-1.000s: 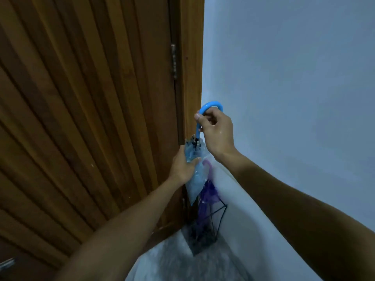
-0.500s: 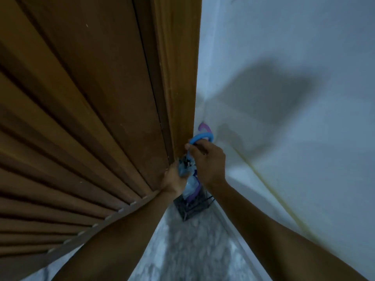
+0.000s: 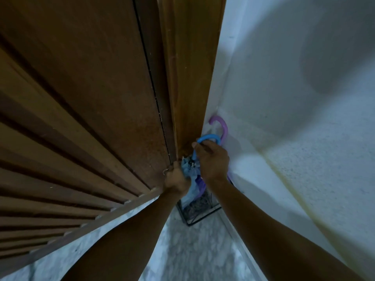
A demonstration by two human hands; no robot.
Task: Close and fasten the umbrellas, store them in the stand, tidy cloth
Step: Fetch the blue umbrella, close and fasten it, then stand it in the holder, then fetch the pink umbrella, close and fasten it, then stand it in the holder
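Lowering the blue umbrella (image 3: 192, 175) into the wire stand (image 3: 199, 209) at 6 o'clock of the purple one (image 3: 220, 126), my right hand (image 3: 213, 161) gripping its crook, left hand (image 3: 176, 179) clasping its canopy, I risk snagging loose folds on the rim.

text: none legible | labels: none (door, wall, umbrellas bare)

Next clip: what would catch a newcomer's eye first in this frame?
Two hands meet in the corner between the wooden door and the white wall. The right hand grips the blue handle while the left hand holds the blue umbrella over the wire stand. A purple handle pokes up just behind.
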